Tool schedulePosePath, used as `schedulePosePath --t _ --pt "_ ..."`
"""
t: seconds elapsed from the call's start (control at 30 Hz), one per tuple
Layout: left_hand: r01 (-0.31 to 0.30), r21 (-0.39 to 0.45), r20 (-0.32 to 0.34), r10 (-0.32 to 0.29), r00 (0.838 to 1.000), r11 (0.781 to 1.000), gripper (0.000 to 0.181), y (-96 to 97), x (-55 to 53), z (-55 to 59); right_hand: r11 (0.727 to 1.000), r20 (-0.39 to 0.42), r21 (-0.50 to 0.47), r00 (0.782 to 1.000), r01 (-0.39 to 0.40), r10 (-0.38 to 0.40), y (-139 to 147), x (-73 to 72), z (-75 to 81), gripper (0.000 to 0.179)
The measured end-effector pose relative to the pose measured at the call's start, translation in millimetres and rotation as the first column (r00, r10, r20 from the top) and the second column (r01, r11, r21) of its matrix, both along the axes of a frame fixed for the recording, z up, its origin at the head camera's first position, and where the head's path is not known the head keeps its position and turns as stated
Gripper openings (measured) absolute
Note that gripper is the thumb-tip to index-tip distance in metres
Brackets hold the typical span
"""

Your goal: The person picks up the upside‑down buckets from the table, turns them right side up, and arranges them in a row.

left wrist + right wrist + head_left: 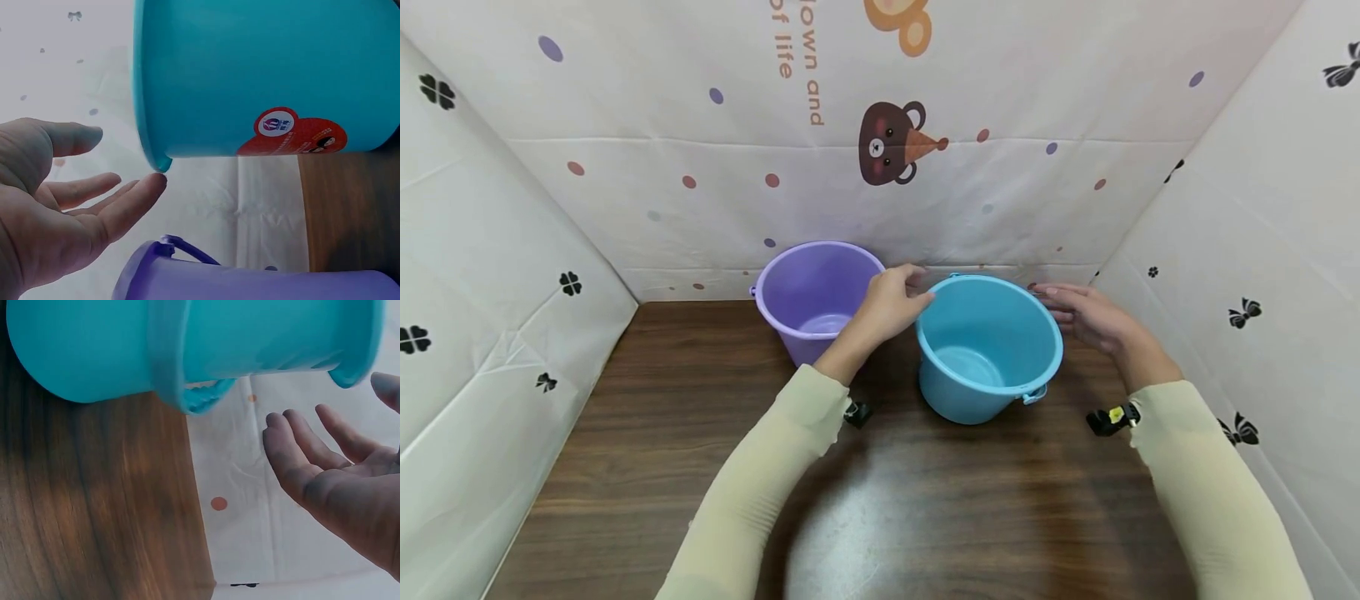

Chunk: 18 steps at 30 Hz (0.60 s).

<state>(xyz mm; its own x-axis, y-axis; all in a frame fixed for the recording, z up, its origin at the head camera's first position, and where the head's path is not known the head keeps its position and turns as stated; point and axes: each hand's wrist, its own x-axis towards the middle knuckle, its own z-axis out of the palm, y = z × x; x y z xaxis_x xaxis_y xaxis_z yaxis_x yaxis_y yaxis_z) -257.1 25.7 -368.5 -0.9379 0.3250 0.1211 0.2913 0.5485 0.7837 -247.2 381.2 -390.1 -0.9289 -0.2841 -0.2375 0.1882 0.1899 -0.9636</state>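
A blue bucket (966, 406) stands upright on the wooden table, its handle hanging down at the front right. Just left of it and a little farther back is a purple bucket (797, 346). My left hand (891, 304) is between the two rims, fingers extended and fingertips right at the blue rim in the left wrist view. On the far right side of the blue bucket, my right hand (1086, 315) reaches with loosely extended fingers near the rim, holding nothing. A red label (300, 137) shows on the blue bucket's side in the left wrist view.
White printed sheets (820, 200) form walls behind and at both sides of the brown wooden table (685, 450). Both buckets stand near the back wall. A small black camera (1108, 419) sits on the right wrist.
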Motion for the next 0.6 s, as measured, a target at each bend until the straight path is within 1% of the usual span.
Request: schedulePosePath --t 0.07,0.13,0.2,0.27,0.33,0.37,0.53,0.6 --pt "0.009 0.012 0.013 -0.009 1.0 1.0 0.05 -5.3 5.0 0.0 0.999 -0.027 -0.035 1.0 -0.012 0.011 2.6 5.2 0.4 0.033" --pt "0.018 0.035 0.037 -0.02 0.999 0.999 0.052 -10.9 9.9 -0.9 0.998 -0.046 -0.051 0.999 -0.021 0.019 4.7 10.6 0.7 0.025" --pt "0.03 0.075 0.075 -0.036 0.997 0.997 0.052 -16.1 14.8 -2.3 0.998 -0.06 -0.054 0.998 -0.03 0.027 6.0 16.3 1.3 0.032" --pt "0.037 0.128 0.123 -0.053 0.991 0.991 0.052 -20.4 19.8 -4.2 0.999 -0.057 -0.043 0.998 -0.026 0.023 6.5 23.0 2.1 0.041" --pt "0.043 0.165 0.172 -0.072 0.982 0.985 0.054 -23.4 24.9 -6.3 0.999 -0.041 -0.038 0.999 -0.011 0.01 6.9 30.1 2.6 0.048" --pt "0.048 0.192 0.201 -0.087 0.976 0.98 0.056 -24.1 26.9 -7.9 1.0 -0.035 -0.027 0.999 -0.006 0.005 7.0 33.7 2.9 0.05" --pt "0.054 0.268 0.303 -0.137 0.943 0.962 0.064 -23.5 35.7 -15.4 0.999 0.014 0.038 1.0 -0.001 0.0 6.4 48.7 4.3 0.045" --pt "0.052 0.297 0.325 -0.152 0.933 0.954 0.064 -21.7 37.8 -18.3 0.999 0.039 0.054 0.999 -0.006 0.004 5.1 52.3 4.8 0.046"
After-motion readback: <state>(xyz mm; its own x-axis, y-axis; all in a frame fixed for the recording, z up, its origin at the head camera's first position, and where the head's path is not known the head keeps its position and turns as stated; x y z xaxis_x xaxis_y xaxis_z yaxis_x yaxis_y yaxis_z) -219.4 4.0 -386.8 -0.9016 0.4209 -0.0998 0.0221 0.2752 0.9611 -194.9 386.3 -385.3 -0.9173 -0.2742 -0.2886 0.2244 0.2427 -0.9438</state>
